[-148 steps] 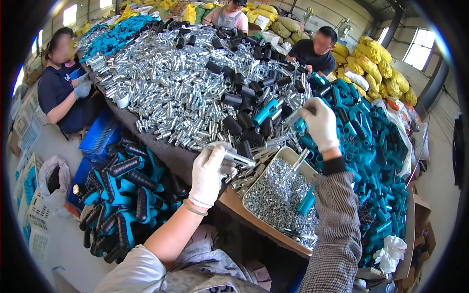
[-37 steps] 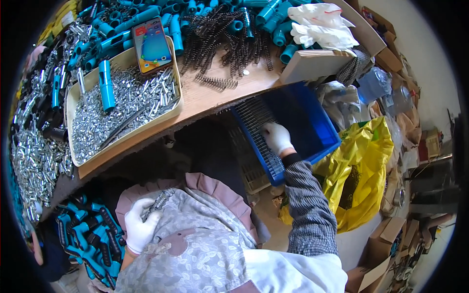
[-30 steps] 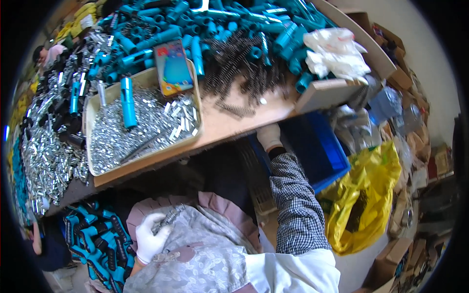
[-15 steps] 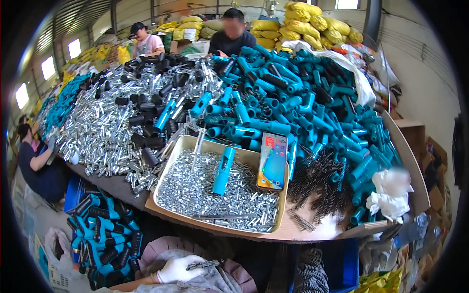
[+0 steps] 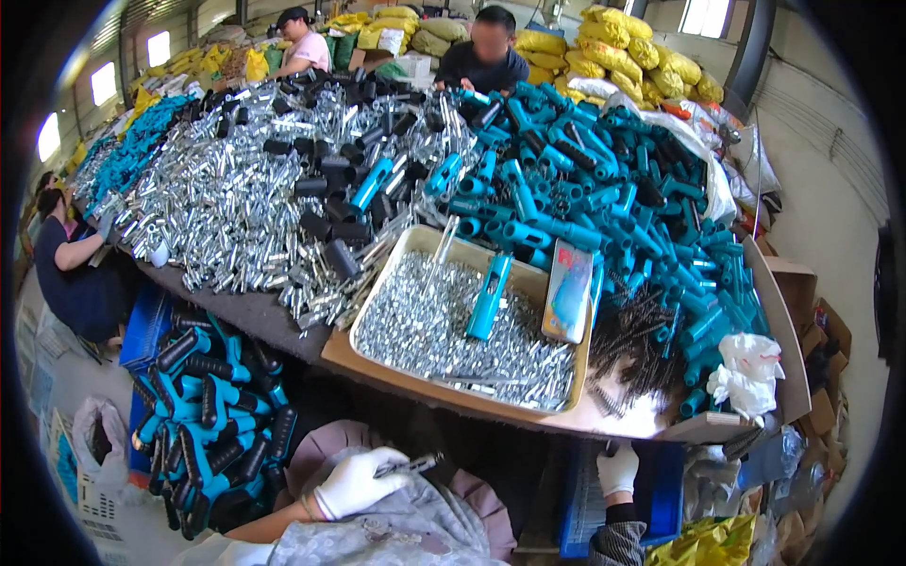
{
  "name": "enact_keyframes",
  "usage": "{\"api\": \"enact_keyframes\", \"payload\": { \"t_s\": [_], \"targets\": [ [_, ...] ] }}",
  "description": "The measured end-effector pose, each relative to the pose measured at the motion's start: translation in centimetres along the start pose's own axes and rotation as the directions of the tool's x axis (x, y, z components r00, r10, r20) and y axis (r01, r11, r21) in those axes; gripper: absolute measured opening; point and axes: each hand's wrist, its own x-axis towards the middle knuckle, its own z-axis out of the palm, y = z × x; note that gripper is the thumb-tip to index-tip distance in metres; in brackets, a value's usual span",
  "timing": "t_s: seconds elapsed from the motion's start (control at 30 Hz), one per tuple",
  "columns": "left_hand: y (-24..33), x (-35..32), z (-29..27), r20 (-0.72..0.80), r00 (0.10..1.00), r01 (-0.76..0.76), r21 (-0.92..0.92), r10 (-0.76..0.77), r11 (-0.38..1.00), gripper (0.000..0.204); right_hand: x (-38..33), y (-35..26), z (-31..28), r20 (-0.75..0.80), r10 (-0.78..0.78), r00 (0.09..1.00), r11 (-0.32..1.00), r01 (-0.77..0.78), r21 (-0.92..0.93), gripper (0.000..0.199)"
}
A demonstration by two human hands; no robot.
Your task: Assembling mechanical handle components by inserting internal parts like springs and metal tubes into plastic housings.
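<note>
Metal part [image 5: 427, 462] lay within left grip [image 5: 363, 483], fingers closed around it. Blue bin [image 5: 667, 486] lay beneath right grip [image 5: 618, 469]; right closure could not be determined.

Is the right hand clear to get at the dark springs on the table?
Probably yes: the right hand sits low at the blue bin and would need to lift over the tabletop's front edge, but nothing seems to cover the nearest dark springs.

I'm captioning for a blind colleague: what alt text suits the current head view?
A person's gloved left hand holds a metal part over a grey apron; the gloved right hand is at a blue crate below a table heaped with silver parts and teal parts.
</note>
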Motion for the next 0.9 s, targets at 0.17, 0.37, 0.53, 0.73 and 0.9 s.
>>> {"api": "enact_keyframes", "payload": {
  "t_s": [0.17, 0.37, 0.53, 0.73, 0.9],
  "targets": [
    [-2.8, 0.4, 1.1, 0.110, 0.993, -0.043, 0.032, 0.039, 0.999, 0.041, -8.1, -14.1, -6.2, 0.520, 0.187, 0.834, 0.012, -0.531, 0.847, 0.019],
    [1.1, -0.1, -0.2, -0.141, 0.981, -0.147, -0.109, 0.131, 0.983, 0.044, -13.5, -25.4, -0.2, 0.603, -0.404, 0.688, -0.396, -0.726, 0.562, 0.019],
    [1.3, -0.9, -3.4, -0.291, 0.957, -0.069, -0.183, 0.013, 0.981, 0.035, -12.3, -28.9, -1.9, 0.690, -0.438, 0.576, 0.028, -0.759, 0.651, 0.033],
    [1.0, -1.7, -4.1, -0.272, 0.955, 0.016, -0.338, -0.114, 0.941, 0.029, -13.0, -29.4, -2.0, 0.632, -0.415, 0.654, 0.322, -0.544, 0.775, 0.027],
    [0.1, -1.3, -3.6, -0.223, 0.969, 0.012, -0.397, -0.109, 0.918, 0.030, -13.5, -29.5, -2.0, 0.614, -0.342, 0.712, 0.350, -0.509, 0.786, 0.018]
  ]
}}
